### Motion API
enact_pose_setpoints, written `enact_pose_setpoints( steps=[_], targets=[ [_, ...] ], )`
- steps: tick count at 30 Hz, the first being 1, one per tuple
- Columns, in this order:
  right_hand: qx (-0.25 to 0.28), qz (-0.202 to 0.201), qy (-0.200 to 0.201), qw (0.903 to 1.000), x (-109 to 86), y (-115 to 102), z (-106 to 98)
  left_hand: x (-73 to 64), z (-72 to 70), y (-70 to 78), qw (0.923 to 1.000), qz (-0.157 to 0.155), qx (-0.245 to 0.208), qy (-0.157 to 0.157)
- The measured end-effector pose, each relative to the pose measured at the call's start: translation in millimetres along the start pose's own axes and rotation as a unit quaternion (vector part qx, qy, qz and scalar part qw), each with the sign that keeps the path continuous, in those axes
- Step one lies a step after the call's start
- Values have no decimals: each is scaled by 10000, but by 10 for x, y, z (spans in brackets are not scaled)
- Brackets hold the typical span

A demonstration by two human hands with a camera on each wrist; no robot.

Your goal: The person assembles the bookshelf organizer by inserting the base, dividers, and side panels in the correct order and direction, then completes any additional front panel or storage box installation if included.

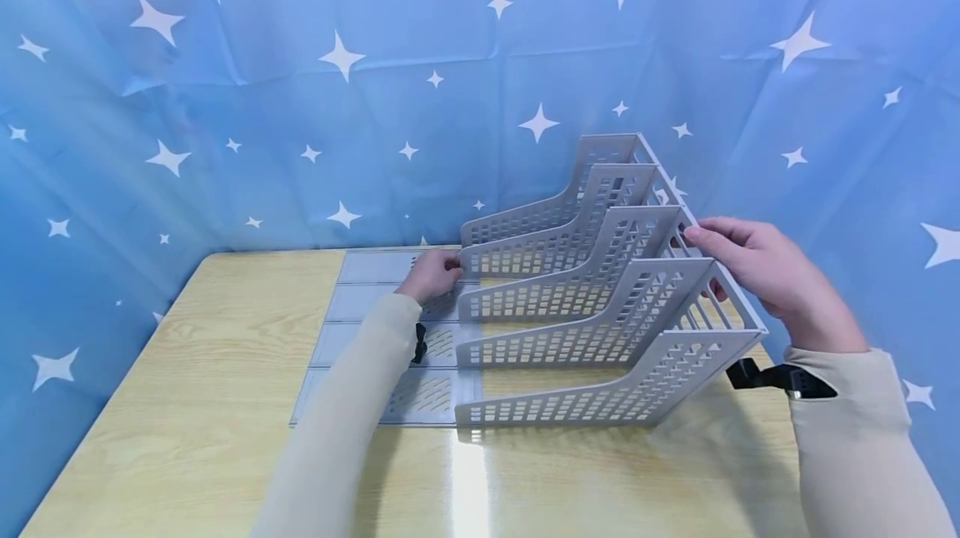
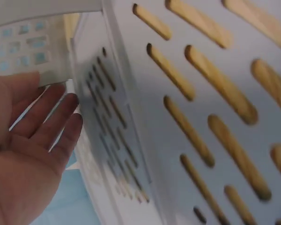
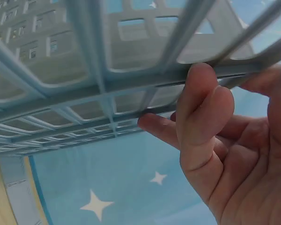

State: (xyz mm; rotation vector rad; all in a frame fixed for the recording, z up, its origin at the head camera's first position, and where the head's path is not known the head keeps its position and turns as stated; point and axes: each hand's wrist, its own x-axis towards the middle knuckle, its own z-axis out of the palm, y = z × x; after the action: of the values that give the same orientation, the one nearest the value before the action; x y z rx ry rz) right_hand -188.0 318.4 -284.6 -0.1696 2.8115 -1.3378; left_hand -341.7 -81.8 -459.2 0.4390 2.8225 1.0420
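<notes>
A grey plastic file rack [image 1: 555, 342] with several perforated dividers stands tilted on the table, its slatted back [image 1: 716, 301] toward the right. My left hand [image 1: 433, 275] pinches the low front end of one divider [image 2: 58, 58], its lower fingers held loosely apart in the left wrist view. The right hand [image 1: 772, 271] grips the back frame from the right, thumb on top and fingers beneath the bars [image 3: 145, 86]. Flat grey panels [image 1: 352, 305] with slanted slots are joined side by side under and left of the left hand, meeting the dividers' front ends.
The pale wooden table [image 1: 202, 371] extends left and in front of the rack. A blue curtain [image 1: 420, 5] with white stars hangs close behind and along both sides. Black straps [image 1: 795, 380] sit on the wrists.
</notes>
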Motion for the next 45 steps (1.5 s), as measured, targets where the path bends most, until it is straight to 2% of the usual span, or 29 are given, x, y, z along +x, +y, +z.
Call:
enact_pose_setpoints(
  steps=[4,15,20,24,27,30,35,41,43,45],
  targets=[
    [104,35,-24,9999,6,47,27,21,17,-26,9996,16,255,99],
    [503,127,-241,9984,21,97,11,17,21,-33,9982,373,400,248],
    [482,174,-288,9983,16,75,16,14,57,-18,9960,376,751,293],
    [150,-69,117,9998,15,16,23,18,73,-24,9949,313,910,309],
    [-301,-357,401,9981,1,-82,43,25,71,-35,9960,253,818,271],
    [-698,-613,478,9945,-38,-195,66,11,57,-40,9976,183,657,131],
    [-962,-632,501,9921,-122,-273,72,-39,25,-7,9989,159,414,-169],
    [-1059,-613,600,9907,-232,-139,41,-71,-39,62,9970,203,448,-602],
    [-1054,-645,625,9904,-251,-102,35,-42,-61,72,9978,139,374,-531],
    [-1024,-716,630,9902,-251,-81,40,9,-86,68,9994,15,246,-256]
  ],
)
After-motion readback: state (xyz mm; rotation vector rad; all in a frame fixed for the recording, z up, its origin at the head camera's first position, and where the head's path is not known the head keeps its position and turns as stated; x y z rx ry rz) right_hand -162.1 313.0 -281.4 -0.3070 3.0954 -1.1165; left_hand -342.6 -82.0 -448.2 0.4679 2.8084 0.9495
